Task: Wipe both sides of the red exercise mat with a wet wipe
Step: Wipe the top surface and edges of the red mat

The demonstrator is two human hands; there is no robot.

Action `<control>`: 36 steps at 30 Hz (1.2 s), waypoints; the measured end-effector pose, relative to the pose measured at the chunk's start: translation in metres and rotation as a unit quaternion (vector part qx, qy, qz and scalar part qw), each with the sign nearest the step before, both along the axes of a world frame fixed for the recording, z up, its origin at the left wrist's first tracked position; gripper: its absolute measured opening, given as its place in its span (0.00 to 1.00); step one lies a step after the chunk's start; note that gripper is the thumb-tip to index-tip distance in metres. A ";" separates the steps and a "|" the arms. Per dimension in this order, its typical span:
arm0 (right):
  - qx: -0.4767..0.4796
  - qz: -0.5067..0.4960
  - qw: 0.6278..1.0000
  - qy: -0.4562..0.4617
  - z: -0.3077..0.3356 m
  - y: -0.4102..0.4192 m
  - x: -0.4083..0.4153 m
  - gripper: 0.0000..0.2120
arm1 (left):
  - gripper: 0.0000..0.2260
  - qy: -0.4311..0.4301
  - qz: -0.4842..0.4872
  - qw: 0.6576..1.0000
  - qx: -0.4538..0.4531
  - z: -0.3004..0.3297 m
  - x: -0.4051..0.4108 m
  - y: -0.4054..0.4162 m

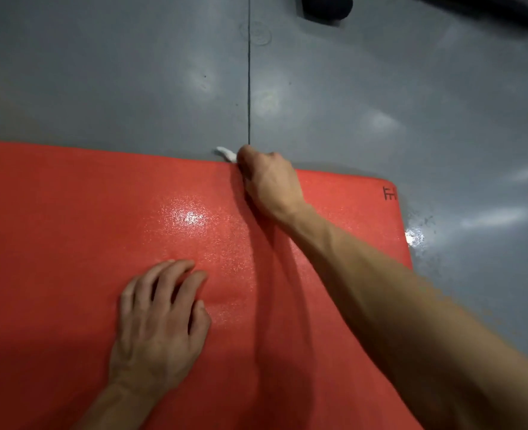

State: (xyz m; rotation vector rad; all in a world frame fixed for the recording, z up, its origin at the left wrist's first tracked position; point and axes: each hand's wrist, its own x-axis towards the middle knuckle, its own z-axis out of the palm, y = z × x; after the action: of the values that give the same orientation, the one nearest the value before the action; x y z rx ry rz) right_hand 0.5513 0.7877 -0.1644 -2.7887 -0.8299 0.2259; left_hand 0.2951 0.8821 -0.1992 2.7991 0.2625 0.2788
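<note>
Red foam mat (70,212) lies flat on the grey floor (132,72), its surface pebbled and glossy with damp. Right hand (268,178) grips a balled white wipe (225,153) at the mat's far edge, near its far right corner. Left hand (160,318) rests on the mat, fingers loosely spread, holding nothing. It looks light, soft and floppy; best lifted by an edge to flip

Beyond the far edge of the red mat (70,228) the grey floor (117,72) lies open, crossed only by a thin dark seam (249,88). A dark object (326,6) sits at the top edge, well apart from the mat. On the mat, the left hand (160,324) rests flat and the right hand (267,178), gripping a white wipe (226,153), occupies the far edge.
</note>
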 end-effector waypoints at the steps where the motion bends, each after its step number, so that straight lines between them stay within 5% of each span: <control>1: -0.030 0.001 0.999 -0.012 0.002 -0.019 0.008 0.06 | 0.18 0.002 0.003 1.000 -0.002 0.000 0.000 -0.001; 7: -0.104 -0.150 0.980 -0.081 0.016 -0.101 0.044 0.15 | 0.17 0.010 0.006 1.000 -0.018 0.000 0.000 0.001; 11: -0.148 -0.216 0.964 0.042 0.023 -0.061 0.056 0.24 | 0.17 -0.001 0.004 1.000 -0.015 0.000 -0.001 0.002; 16: -0.128 -0.269 0.943 0.147 0.038 -0.021 0.054 0.23 | 0.17 0.008 0.003 1.000 -0.026 0.001 0.000 0.003; 22: -0.013 -0.179 0.956 0.233 0.026 0.094 0.020 0.18 | 0.17 0.021 0.004 0.999 -0.034 0.004 -0.001 0.004; 29: -0.105 -0.207 0.946 0.227 0.040 0.048 0.039 0.13 | 0.17 0.021 0.005 0.999 -0.031 0.005 -0.002 0.003; 32: -0.088 -0.122 0.971 0.186 0.035 0.101 0.019 0.17 | 0.17 -0.009 0.009 1.000 -0.027 0.005 0.000 0.003; 36: 0.075 -0.036 0.979 0.189 0.017 0.190 -0.032 0.14 | 0.21 -0.013 -0.004 1.000 0.000 -0.019 -0.011 0.006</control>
State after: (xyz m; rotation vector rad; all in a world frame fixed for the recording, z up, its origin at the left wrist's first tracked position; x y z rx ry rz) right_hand 0.5190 0.9778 -0.1472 -2.5138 -0.6227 0.6292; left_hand 0.2842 0.8879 -0.2185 2.7942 0.2441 0.3140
